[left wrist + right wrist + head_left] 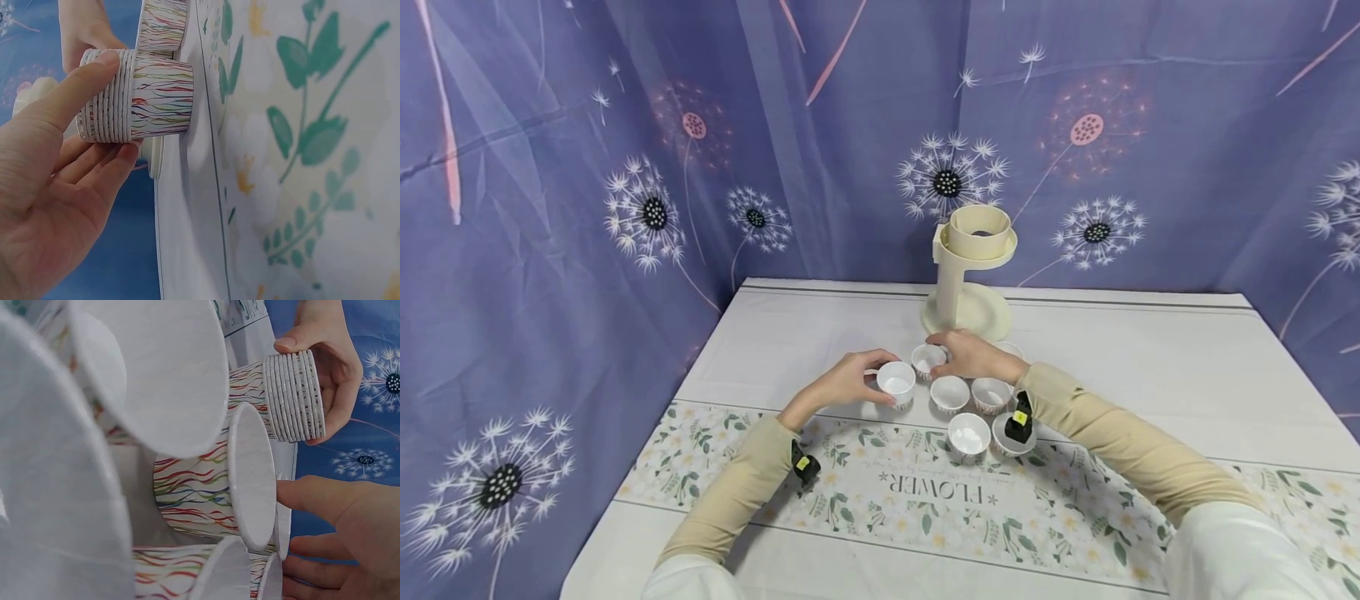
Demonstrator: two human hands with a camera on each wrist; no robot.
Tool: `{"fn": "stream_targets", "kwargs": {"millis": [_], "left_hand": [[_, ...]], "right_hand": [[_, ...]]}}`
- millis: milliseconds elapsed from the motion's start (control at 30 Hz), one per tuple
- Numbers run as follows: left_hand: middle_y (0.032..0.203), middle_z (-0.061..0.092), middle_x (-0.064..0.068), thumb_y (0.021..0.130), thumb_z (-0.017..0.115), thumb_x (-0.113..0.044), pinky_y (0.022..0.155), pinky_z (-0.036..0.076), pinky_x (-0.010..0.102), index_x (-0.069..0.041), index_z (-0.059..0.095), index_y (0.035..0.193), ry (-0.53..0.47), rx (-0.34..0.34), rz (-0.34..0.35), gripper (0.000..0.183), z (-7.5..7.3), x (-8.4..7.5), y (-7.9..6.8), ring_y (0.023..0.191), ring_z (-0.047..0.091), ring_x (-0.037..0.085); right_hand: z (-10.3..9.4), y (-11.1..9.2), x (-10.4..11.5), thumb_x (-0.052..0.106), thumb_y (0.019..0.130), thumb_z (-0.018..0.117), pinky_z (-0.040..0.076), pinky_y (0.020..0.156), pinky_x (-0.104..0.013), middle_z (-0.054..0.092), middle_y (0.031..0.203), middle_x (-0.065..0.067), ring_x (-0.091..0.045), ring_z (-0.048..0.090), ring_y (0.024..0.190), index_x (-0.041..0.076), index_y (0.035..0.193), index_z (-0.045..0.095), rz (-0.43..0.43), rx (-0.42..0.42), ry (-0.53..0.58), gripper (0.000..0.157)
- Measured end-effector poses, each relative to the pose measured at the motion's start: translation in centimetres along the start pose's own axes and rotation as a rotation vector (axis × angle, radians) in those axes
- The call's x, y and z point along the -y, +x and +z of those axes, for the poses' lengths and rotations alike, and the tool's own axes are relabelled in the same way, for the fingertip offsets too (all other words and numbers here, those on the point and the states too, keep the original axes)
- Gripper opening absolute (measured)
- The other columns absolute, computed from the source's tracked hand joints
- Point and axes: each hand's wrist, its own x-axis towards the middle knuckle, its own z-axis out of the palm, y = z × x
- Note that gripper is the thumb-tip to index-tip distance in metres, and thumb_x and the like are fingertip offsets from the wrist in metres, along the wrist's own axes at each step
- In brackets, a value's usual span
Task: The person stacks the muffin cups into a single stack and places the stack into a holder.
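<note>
My left hand (847, 379) grips a stack of white paper baking cups (105, 97) near the rims, thumb on one side and fingers on the other. The stack stands upright, its sides printed with wavy coloured lines. To its right, my right hand (973, 356) reaches over the group and holds a single paper cup (927, 359) between thumb and fingers at its rim. Several more cups stand close by, including a middle cup (950, 394), a cup beside it (990, 395) and a front cup (968, 435). One at the back right is partly hidden behind the right hand.
Behind the cups stands a cream-coloured stand (950, 292) with a round base and a ring holder (979, 236) on top. A white tablecloth (820, 325) with a printed flower band covers the table. Dandelion-patterned curtains (850, 167) hang behind and at the left.
</note>
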Motion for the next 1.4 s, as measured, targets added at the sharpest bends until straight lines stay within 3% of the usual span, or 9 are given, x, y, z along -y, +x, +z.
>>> {"fn": "stream_targets", "kwargs": {"millis": [467,700,800,1033,1233,1400], "left_hand": [[0.127,0.059,0.019,0.076,0.081,-0.005,0.098,0.054,0.036,0.0,0.055,0.129,-0.023,-0.001,-0.018,0.059,0.4,-0.5,0.2,0.123,0.056,0.035],[0.125,0.06,0.021,0.078,0.08,-0.004,0.099,0.053,0.033,0.005,0.055,0.127,-0.007,0.027,-0.015,0.056,-0.5,-3.6,-0.7,0.121,0.057,0.035],[0.125,0.06,0.021,0.077,0.08,-0.004,0.099,0.053,0.033,0.005,0.055,0.127,0.002,0.031,-0.02,0.056,-0.6,-3.8,-0.7,0.12,0.058,0.034],[0.129,0.059,0.02,0.076,0.082,-0.009,0.102,0.052,0.033,0.0,0.055,0.131,0.017,0.015,-0.038,0.061,-0.1,-1.0,0.2,0.123,0.056,0.034],[0.128,0.061,0.013,0.075,0.084,-0.016,0.1,0.053,0.029,-0.007,0.058,0.129,0.011,0.019,-0.042,0.061,-0.2,-0.6,0.2,0.121,0.059,0.028],[0.13,0.061,0.013,0.075,0.083,-0.019,0.099,0.053,0.027,-0.007,0.055,0.133,0.028,0.025,-0.036,0.065,-0.4,-0.6,0.2,0.121,0.059,0.028]], "right_hand": [[0.2,-0.2,0.0,0.02,0.08,0.077,0.054,0.092,-0.045,0.066,0.119,-0.022,-0.029,0.067,0.097,-0.008,0.126,0.058,0.021,-0.012,0.026,0.057],[0.3,-0.3,-0.2,0.021,0.081,0.076,0.053,0.095,-0.046,0.065,0.122,-0.022,-0.034,0.064,0.109,-0.01,0.126,0.057,-0.014,-0.049,0.042,0.058],[0.1,-0.4,-0.1,0.021,0.081,0.076,0.053,0.095,-0.047,0.064,0.123,-0.022,-0.035,0.063,0.111,-0.01,0.127,0.057,-0.024,-0.066,0.054,0.058],[-0.2,-0.6,0.3,0.023,0.082,0.076,0.051,0.098,-0.048,0.064,0.125,-0.021,-0.035,0.061,0.114,-0.007,0.128,0.057,-0.025,-0.085,0.08,0.058],[-0.3,-0.9,0.6,0.025,0.083,0.075,0.051,0.098,-0.048,0.062,0.127,-0.02,-0.034,0.06,0.115,-0.005,0.131,0.055,0.014,-0.084,0.132,0.06],[-0.5,-1.2,1.0,0.024,0.083,0.075,0.052,0.094,-0.047,0.064,0.124,-0.018,-0.032,0.061,0.11,-0.004,0.129,0.057,0.014,-0.091,0.152,0.057]]}}
